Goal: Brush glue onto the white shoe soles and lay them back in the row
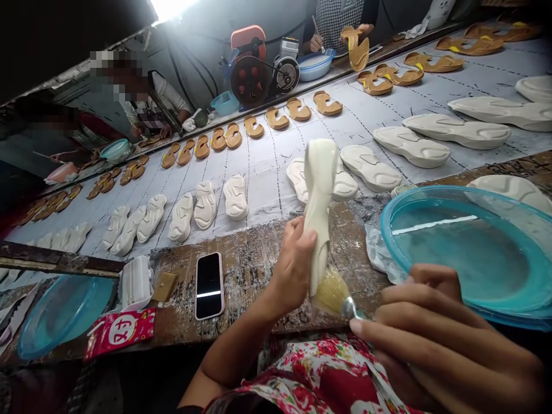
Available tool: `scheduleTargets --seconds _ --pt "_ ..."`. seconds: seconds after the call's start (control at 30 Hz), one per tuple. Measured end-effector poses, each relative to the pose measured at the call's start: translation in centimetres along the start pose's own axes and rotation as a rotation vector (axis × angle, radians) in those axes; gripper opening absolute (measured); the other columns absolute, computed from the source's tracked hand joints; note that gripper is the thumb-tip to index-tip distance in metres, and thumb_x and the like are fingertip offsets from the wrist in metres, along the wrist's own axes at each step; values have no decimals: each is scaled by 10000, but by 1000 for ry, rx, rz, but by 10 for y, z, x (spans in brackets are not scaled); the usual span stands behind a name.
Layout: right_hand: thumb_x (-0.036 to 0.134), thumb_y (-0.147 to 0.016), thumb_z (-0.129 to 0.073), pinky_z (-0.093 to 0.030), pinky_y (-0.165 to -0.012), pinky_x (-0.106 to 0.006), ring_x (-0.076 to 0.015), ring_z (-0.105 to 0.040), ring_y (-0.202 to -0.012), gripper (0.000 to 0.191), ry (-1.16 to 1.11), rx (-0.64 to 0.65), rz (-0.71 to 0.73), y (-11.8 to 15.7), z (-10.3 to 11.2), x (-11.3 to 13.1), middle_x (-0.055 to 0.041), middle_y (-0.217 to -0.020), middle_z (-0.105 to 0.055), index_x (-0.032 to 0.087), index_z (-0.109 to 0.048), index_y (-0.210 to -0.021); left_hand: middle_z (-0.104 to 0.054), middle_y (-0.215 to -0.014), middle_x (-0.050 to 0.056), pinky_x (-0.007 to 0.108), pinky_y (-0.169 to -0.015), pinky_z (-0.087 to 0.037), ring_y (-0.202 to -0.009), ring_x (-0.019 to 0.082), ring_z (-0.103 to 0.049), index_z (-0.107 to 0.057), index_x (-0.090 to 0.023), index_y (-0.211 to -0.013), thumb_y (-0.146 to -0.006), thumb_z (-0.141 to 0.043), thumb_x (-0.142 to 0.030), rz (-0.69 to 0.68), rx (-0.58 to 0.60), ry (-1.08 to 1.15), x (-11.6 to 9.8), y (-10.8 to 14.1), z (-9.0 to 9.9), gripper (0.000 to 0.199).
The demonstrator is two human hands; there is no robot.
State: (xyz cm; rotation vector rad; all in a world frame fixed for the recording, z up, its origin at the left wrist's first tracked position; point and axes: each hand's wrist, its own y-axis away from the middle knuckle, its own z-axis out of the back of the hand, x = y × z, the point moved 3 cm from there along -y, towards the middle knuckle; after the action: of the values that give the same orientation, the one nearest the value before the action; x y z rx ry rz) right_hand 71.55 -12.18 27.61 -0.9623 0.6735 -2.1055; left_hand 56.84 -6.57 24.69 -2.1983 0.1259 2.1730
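My left fingers (pixel 297 238) are clamped around a white foam shoe sole (pixel 319 190), which I judge light, soft and a little flexible, safest held at its edges. My right fingers (pixel 414 299) pinch a yellow-bristled brush (pixel 331 294) against its lower end, a blue plastic basin (pixel 382 221) just beyond them.

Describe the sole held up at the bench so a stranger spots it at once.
On the worn wooden bench, between a black phone and a large blue plastic basin, the person's left hand holds up an off-white sole. Unlike the white soles lying flat on the sheet beyond, it stands nearly on end, with a brush in the right hand against its lower end.
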Motion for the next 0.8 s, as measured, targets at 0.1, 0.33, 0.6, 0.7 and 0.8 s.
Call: scheduleTargets --seconds 0.1,0.33,0.6,0.7,0.8 --pt "157 -856 -451 -328 -814 -326 -122 -546 -836 175 82 35 90 0 -7 12 -21 -777 -613 139 -608 -932 -581 -941 39 259 -759 -425 -880 187 -540 -564 -194 -967 -854 -399 -469 50 -151 220 12 -6 0 340" --pt "131 -838 -476 -315 -790 -333 -114 -538 -802 157 24 9 126 5 -17 16 -5 -735 -584 143 -624 -888 -641 -847 43 330 -855 -443 -1025 233 -555 -598 -202 -905 -856 -185 -558 223 -229 793 15 -16 -1 548" --pt "130 -820 -502 -366 -849 -378 -85 -491 -736 96 -93 -237 -102 17 -11 10 2 -690 -552 159 -591 -799 -478 -1337 47 371 -1035 -329 -1199 243 -471 -474 -160 -1287 -907 -124 -371 807 52 794 -8 -16 -22 558" --pt "138 -823 -471 -379 -852 -360 -77 -496 -712 103 -104 -209 -56 14 -13 2 6 -671 -545 156 -573 -822 -392 -1401 -7 343 -1088 -244 -1273 209 -387 -355 -173 -1371 -924 -119 -349 856 122 752 -16 -18 -25 535" --pt "186 -820 -475 -405 -851 -328 -70 -526 -664 84 -137 -135 -5 21 -12 -5 23 -620 -544 171 -557 -817 -370 -1412 -21 399 -1126 -94 -1300 210 -344 -377 -190 -1354 -922 -107 -410 881 180 733 -12 -17 -24 555"
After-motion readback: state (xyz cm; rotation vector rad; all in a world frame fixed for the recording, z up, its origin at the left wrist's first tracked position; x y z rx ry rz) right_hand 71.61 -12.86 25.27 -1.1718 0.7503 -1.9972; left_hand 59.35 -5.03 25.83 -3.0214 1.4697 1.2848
